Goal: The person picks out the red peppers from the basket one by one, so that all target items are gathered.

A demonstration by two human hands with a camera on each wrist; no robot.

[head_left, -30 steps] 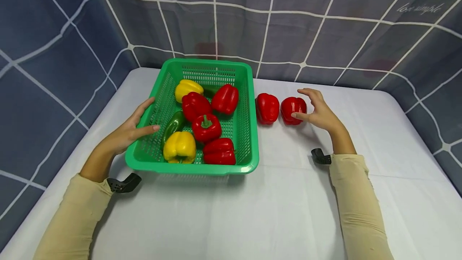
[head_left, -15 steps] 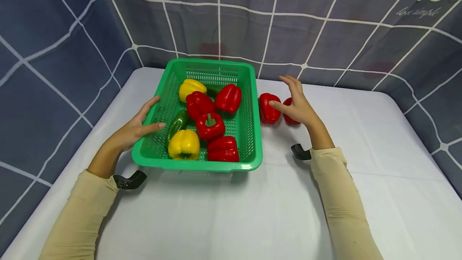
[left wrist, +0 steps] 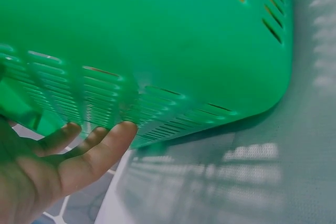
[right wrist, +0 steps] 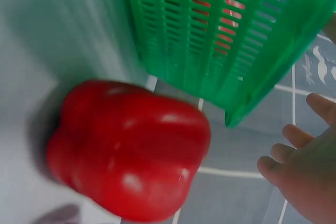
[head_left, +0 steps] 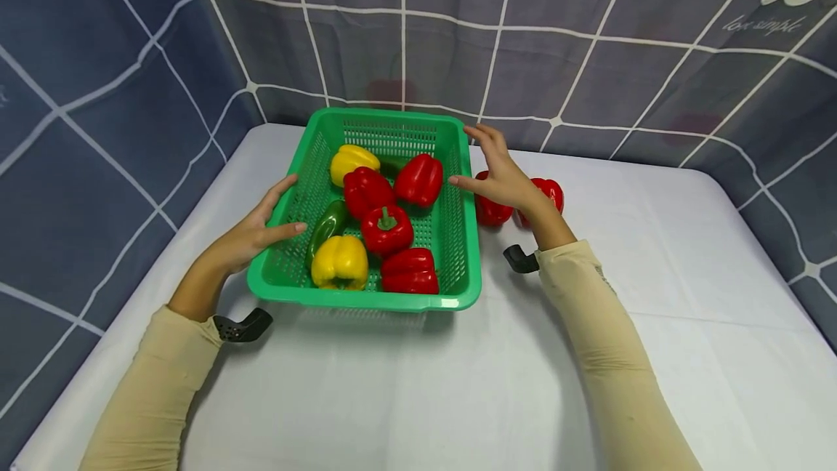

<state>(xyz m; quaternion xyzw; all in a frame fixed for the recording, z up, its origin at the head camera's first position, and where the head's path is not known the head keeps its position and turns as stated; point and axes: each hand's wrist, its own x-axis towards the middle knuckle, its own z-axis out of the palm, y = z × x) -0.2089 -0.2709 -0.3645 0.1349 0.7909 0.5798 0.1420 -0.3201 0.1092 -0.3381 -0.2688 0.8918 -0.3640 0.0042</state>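
A green slatted plastic basket (head_left: 472, 267) stands on the white table, left of centre, holding red and yellow bell peppers and a long green pepper (head_left: 328, 227). My left hand (head_left: 245, 238) lies at its left rim, thumb reaching over the edge. In the left wrist view that hand's relaxed fingers (left wrist: 97, 158) touch the outer slatted wall. My right hand (head_left: 503, 176) spreads thumb and fingers at the right rim, with nothing held; contact there cannot be told. Below it, a red bell pepper (right wrist: 131, 150) lies outside the basket, partly hidden from the head view by the hand.
Another red bell pepper (head_left: 549, 195) lies farther right, partly covered by the right forearm. A grey curtain (head_left: 445, 57) with white lines hangs behind and left of the white table (head_left: 418, 398). Black wrist-worn devices (head_left: 245, 327) extend from both sleeves.
My right hand has moved left, from beside the farther red bell pepper, past the nearer one, to the basket's right rim. The left hand stays at the left rim; the view shifts slightly.
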